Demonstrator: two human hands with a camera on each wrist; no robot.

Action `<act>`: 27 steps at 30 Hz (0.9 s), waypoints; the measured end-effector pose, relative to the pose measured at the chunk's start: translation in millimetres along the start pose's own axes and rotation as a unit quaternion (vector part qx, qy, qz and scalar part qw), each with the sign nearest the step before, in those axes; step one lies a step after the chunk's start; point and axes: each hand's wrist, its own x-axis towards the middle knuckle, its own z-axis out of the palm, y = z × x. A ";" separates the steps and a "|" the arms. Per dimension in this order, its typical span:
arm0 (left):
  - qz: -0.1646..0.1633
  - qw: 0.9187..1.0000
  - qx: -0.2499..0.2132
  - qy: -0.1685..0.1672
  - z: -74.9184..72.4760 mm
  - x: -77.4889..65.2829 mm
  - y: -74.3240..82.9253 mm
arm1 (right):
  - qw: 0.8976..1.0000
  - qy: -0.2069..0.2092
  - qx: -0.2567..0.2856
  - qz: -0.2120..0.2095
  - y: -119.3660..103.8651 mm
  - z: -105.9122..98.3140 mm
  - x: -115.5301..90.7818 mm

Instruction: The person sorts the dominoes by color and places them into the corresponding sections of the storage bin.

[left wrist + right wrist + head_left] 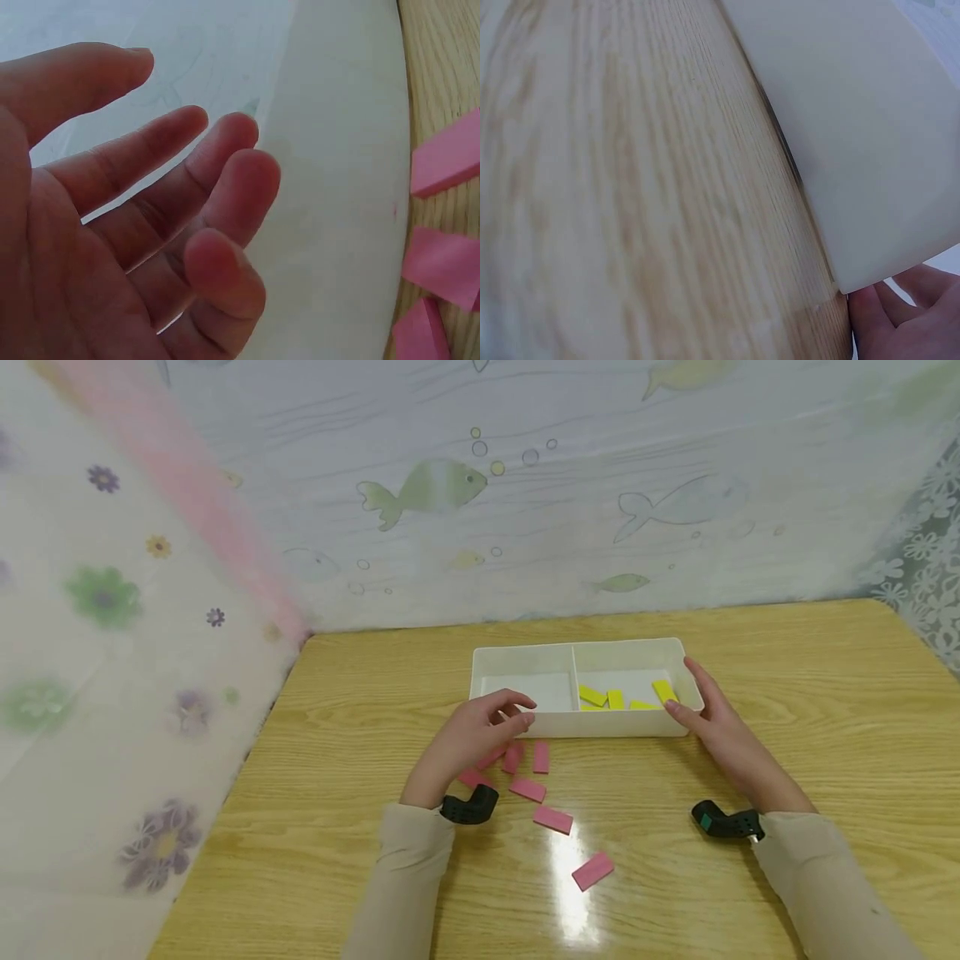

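Observation:
A white two-compartment box (607, 724) stands on the wooden table with its long side facing me. My right hand (723, 735) grips its right end, thumb over the front corner and fingers along the end wall; the right wrist view shows fingers (871, 319) at the box's lower corner. My left hand (476, 731), fingers loosely bent and holding nothing, hovers at the front left of the box, as the left wrist view confirms. Several yellow blocks (615, 699) lie in the right compartment. Several pink blocks (552, 820) lie on the table below the left hand, some partly hidden by it.
The table (360, 693) reaches back to a wall covering (547, 552) printed with fish. One pink block (592, 871) lies apart from the others, closer to me. Both wrists carry a black camera band (469, 806).

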 end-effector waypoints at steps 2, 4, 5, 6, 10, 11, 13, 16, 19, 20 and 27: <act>0.001 1.000 0.013 -0.007 2.1 -0.5 3.7 | 1.000 0.000 -0.001 0.000 -0.6 -0.3 -0.5; 0.005 1.000 0.022 -0.021 5.0 -0.7 6.0 | 1.000 0.000 0.000 0.001 -1.0 -0.3 -1.1; 0.008 0.999 0.020 -0.031 6.9 -0.7 6.8 | 1.000 0.000 -0.001 0.002 -1.0 -0.2 -1.4; 0.009 0.999 0.021 -0.041 8.8 -0.8 7.4 | 1.000 0.001 -0.001 0.004 -1.0 -0.1 -1.7; 0.022 0.996 0.010 -0.082 18.0 -0.6 9.0 | 1.000 0.002 -0.004 0.007 0.0 0.2 -1.6; 0.027 0.996 0.012 -0.089 20.3 -0.7 10.0 | 1.000 0.002 -0.006 0.008 0.5 0.1 -1.4; 0.033 0.993 0.018 -0.108 25.0 -1.2 12.5 | 1.000 0.002 -0.008 0.006 1.3 0.0 -0.6; 0.032 0.988 0.043 -0.144 33.2 -1.9 18.7 | 1.000 0.000 -0.005 0.008 2.5 -0.3 -0.2; 0.026 0.980 0.077 -0.182 42.9 -2.9 25.5 | 1.000 -0.001 0.002 0.009 2.8 -0.5 -0.3; 0.022 0.978 0.075 -0.192 46.7 -3.8 28.2 | 1.000 -0.001 0.003 0.010 2.7 -0.5 -0.3; 0.016 0.964 0.131 -0.230 66.3 -14.2 57.9 | 1.000 0.003 -0.004 0.011 0.6 -0.9 0.1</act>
